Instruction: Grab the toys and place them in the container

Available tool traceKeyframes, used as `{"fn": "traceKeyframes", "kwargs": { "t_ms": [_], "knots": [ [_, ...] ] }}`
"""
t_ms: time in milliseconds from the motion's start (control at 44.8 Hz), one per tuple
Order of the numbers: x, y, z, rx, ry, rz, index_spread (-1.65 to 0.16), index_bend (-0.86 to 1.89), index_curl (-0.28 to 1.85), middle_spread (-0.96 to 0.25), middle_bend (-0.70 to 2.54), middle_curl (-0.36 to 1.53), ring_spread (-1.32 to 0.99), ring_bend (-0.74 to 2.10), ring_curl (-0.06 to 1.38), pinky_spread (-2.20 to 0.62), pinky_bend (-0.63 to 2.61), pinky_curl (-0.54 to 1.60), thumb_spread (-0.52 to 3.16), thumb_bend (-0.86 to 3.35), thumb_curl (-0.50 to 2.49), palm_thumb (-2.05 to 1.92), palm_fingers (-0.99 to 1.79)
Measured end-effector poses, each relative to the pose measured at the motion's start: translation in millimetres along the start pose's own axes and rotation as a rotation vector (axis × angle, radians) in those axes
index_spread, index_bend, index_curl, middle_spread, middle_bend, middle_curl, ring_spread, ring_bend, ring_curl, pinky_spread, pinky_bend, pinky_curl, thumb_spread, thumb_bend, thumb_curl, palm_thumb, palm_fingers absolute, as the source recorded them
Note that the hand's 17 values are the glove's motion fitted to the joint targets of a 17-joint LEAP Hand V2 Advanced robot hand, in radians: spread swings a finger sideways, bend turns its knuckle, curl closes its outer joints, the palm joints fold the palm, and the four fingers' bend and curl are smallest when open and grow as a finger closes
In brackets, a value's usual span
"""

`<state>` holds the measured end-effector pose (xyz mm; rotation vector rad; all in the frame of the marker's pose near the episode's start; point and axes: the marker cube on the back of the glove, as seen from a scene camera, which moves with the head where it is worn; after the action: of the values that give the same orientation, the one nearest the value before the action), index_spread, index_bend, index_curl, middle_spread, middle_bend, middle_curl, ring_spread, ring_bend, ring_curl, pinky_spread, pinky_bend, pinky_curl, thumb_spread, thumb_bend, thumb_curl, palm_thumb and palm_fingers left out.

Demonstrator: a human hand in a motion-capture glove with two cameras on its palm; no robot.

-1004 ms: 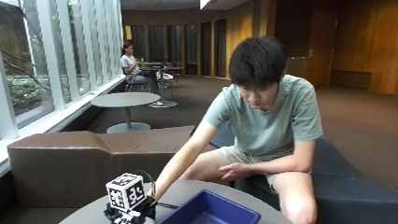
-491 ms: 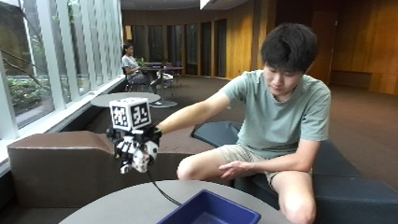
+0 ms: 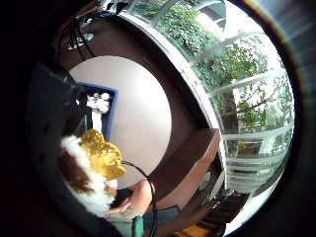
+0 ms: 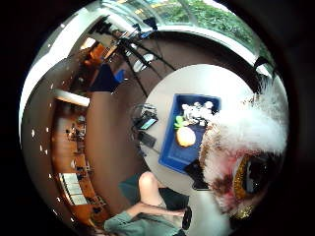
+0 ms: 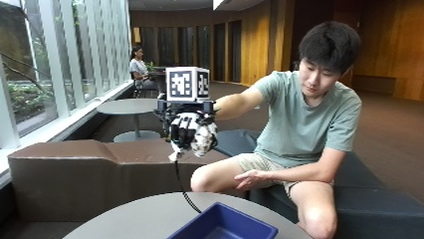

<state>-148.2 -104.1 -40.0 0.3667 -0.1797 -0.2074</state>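
Gloved right hand (image 5: 189,132), raised above the round worktop (image 5: 146,219), its grip closed around a white-and-brown plush toy (image 5: 202,139). Blue container (image 5: 225,230) on the worktop holds other toys (image 4: 189,125).

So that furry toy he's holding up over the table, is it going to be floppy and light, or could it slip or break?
The plush toy looks soft: white and brown fur bulges round the fingers of the gloved right hand, so it probably squashes and flops. Likely light, since it is held high with an outstretched arm. Fur should resist slipping; a drop into the blue container seems harmless.
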Motion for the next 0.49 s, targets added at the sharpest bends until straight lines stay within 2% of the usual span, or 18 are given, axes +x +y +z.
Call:
{"fn": "traceKeyframes", "kwargs": {
  "t_ms": [223,402,491],
  "knots": [
    [-63,-4,30,-0.027,-0.15,-0.061,-0.21,1.28,0.99,-0.22,1.32,0.94,-0.54,1.24,0.76,-0.38,1.08,0.83,0.38,-0.01,1.01,0.62,0.61],
    [-82,-3,51,-0.151,-0.08,-0.03,-0.2,1.28,1.0,-0.21,1.31,0.94,-0.52,1.24,0.8,-0.37,1.09,0.86,0.39,-0.01,1.04,0.61,0.49],
    [-82,4,56,-0.2,-0.057,0.018,-0.2,1.19,0.99,-0.21,1.24,0.92,-0.51,1.26,0.82,-0.36,1.09,0.86,0.45,-0.02,1.03,0.59,0.32]
  ]
}}
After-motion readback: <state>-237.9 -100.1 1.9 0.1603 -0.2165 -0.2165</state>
